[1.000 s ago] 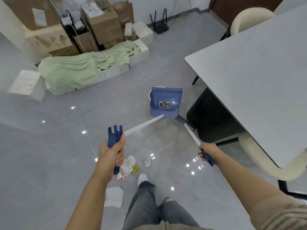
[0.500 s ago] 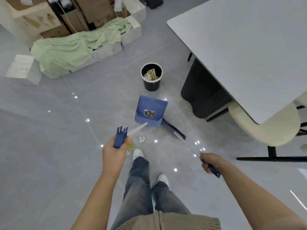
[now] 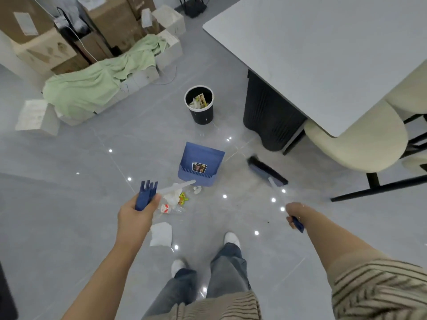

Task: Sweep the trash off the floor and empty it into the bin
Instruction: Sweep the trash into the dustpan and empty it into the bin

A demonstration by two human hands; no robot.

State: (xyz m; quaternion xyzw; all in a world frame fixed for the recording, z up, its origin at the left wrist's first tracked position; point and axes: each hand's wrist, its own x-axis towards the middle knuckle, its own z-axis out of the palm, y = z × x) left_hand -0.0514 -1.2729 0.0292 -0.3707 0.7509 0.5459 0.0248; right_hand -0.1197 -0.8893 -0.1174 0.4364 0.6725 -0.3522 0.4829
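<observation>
**Trash sits btwn the two tools, pan side nearer**

L hand (image 3: 136,213), lower-left of centre, is clenched round the blue comb-topped handle (image 3: 146,194) of the dustpan (image 3: 200,164); pan hangs/rests at frame centre, its white shaft running up-right from the fist. R hand (image 3: 294,215), right of centre, grasps the blue grip end of the broom (image 3: 266,171), whose shaft runs up-left to a dark brush head lying diagonally on the floor.

Trash (image 3: 175,199) (crumpled paper, a wrapper, what looks like a clear bottle) lies just below the pan, close to L hand, plus a white tissue (image 3: 161,234) lower down near the feet. Bin (image 3: 199,105) stands above the pan, upper centre, already holding scraps.

Key relation: litter is left of the brush head and well apart from it, so I'd judge the broom must swing leftward across the frame, w/ the pan mouth turned to face it. Can't tell which way the mouth faces now.
</observation>
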